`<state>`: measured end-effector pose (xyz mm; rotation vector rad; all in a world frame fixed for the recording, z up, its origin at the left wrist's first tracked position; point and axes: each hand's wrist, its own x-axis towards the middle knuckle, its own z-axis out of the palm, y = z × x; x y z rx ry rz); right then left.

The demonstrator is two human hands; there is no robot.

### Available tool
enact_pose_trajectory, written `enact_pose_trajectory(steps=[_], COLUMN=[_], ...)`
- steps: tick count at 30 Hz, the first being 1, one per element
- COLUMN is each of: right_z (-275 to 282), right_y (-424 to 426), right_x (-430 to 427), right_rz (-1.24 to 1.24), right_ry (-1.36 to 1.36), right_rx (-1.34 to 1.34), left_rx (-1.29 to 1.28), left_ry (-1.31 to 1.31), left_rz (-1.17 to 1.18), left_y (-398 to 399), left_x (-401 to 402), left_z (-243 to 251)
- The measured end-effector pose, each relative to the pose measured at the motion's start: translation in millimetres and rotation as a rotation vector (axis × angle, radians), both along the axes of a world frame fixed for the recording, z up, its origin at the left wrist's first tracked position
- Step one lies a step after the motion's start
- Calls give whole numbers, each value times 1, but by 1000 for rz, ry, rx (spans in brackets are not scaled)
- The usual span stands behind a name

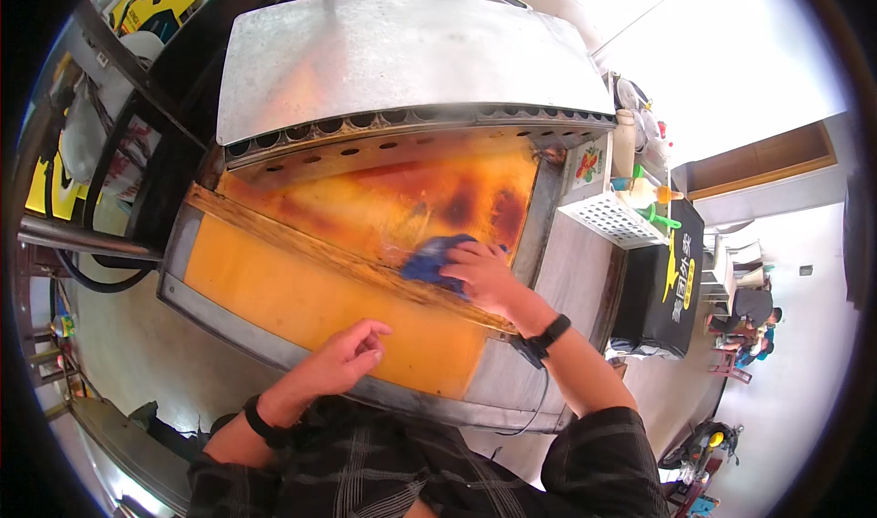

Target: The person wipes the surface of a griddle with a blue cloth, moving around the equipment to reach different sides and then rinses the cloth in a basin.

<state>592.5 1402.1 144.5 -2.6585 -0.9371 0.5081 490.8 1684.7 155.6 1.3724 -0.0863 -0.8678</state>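
Note:
My right hand (477,275) presses a crumpled dark blue cloth (428,263) against a sloping yellow-orange panel (384,199) of a metal-framed cart. Brown and reddish stains mark this panel, and a paler smeared patch shows just beyond the cloth. Below it runs a wooden-looking strip (294,229), darkened along its length, which the cloth overlaps. My left hand (346,360) holds nothing; it hovers by the near edge of the cleaner lower orange panel (308,288), index finger partly extended and the others curled. Dark bands circle both wrists.
A metal top (411,59) with a row of round holes under its front edge overhangs the stained panel. At right, a white plastic basket (606,218) holds squeeze bottles (644,194). Beyond stands a black-covered box (658,292) bearing writing. A metal bar (89,238) juts in from the left.

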Motion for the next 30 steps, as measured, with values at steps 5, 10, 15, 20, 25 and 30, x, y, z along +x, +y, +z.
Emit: enact_pose_trajectory(steps=[5,10,15,20,25,30], right_z=[-6,4,-10,-3,20,-73], right_y=[-89,-64,-9,56,127,151], right_x=[-28,-55,-46,-16,25,65], right_rz=[-106,-411,-576,-390,-535,-534], right_ry=[-44,-201,-124,-349,-72,-247], right_rx=[142,-178,-290,-25,13,40], left_rx=[-4,4,2,-59,-31,-24], left_ry=[-66,-89,-118,-141,-143,-66], left_rz=[-43,-60,-63,-78,-25,-54], left_y=[-5,1,6,14,35,48], left_x=[-2,-7,-10,-13,-15,-13], left_z=[-3,-5,-8,-14,-9,-6])
